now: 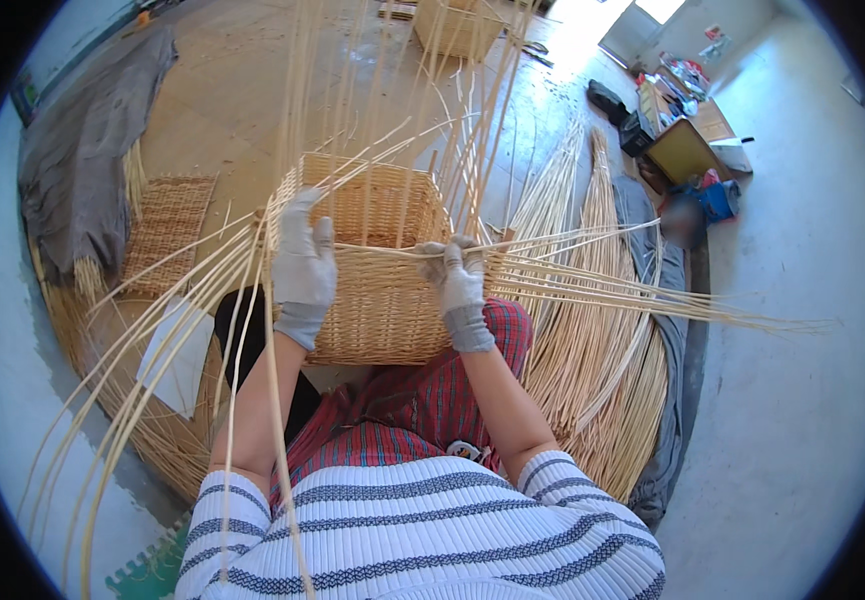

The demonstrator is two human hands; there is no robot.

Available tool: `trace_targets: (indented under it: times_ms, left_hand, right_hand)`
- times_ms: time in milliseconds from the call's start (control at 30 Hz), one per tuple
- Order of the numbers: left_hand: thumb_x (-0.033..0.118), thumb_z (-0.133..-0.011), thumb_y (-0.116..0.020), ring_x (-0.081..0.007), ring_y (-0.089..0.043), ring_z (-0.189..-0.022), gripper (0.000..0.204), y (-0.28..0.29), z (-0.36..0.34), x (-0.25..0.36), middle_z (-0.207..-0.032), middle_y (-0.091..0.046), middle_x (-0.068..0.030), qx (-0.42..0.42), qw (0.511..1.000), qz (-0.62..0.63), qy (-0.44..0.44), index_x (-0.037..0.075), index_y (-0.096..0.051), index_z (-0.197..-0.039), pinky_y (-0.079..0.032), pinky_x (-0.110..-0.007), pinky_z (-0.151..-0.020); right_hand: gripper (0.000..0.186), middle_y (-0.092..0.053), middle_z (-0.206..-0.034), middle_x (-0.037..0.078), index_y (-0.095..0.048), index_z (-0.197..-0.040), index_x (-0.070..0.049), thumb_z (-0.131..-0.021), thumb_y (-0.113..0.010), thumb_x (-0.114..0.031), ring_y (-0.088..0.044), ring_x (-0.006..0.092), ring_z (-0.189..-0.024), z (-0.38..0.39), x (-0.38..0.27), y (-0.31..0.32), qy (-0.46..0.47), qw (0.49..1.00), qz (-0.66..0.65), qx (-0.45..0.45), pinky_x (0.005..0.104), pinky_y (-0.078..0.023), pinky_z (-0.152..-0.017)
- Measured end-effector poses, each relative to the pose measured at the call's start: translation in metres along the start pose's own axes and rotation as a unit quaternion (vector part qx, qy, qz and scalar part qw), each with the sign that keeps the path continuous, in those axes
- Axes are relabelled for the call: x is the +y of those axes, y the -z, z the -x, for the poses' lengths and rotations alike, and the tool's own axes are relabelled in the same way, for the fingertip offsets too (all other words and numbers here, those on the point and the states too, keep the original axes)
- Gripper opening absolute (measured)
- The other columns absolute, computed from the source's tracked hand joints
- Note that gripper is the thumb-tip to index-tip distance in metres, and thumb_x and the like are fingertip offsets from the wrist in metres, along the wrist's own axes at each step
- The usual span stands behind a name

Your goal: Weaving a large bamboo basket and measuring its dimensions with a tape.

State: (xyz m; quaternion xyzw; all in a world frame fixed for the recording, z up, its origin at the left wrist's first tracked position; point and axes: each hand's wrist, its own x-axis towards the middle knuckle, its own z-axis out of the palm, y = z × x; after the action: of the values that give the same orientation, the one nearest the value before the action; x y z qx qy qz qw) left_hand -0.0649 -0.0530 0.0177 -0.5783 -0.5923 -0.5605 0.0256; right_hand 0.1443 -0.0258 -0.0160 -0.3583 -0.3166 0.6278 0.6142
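Observation:
A rectangular wicker basket (377,305) rests at my lap, its woven near wall facing me and its inside partly showing. Long pale rods fan out from its left and right corners, and others rise from the far side. My left hand (304,270), in a light grey glove, holds the basket's left corner, thumb on the inner side. Some of its fingers are hidden by rods. My right hand (459,290), gloved too, is closed at the near rim, pinching a pale rod (382,250) that runs along the top edge.
Bundles of loose rods (602,370) lie on the floor to the right, beside grey cloth (652,440). A woven panel (167,225) and a dark cloth-covered heap (97,150) are at the left. Another basket (457,28) stands at the back; boxes and clutter (692,150) line the far right.

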Motion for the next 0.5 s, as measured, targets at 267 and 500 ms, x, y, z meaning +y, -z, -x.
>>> trace_targets:
  times_ms: [267, 500]
  left_hand:
    - [0.036, -0.099, -0.058, -0.0202, -0.069, -0.059, 0.039, -0.034, -0.004, 0.008, -0.086, -0.068, -0.0135, -0.4, 0.817, 0.159, 0.383, -0.002, -0.059, -0.109, -0.057, -0.032, -0.053]
    - [0.044, -0.091, -0.067, -0.0198, -0.068, -0.059, 0.043, -0.044, -0.007, -0.001, -0.073, -0.066, -0.0115, -0.359, 0.852, 0.204, 0.322, 0.002, -0.063, -0.095, -0.056, -0.034, -0.055]
  right_hand:
    - [0.039, -0.065, -0.108, 0.015, -0.057, -0.126, -0.008, -0.088, -0.06, -0.006, -0.063, 0.0306, -0.11, -0.056, -0.044, -0.089, 0.37, 0.748, 0.548, -0.058, 0.0379, -0.054, -0.091]
    - [0.027, -0.064, -0.085, 0.008, -0.037, -0.129, -0.006, -0.103, -0.042, -0.012, -0.066, 0.0195, -0.076, -0.025, 0.004, 0.061, 0.269, 0.963, 0.023, -0.028, 0.0319, -0.056, -0.073]
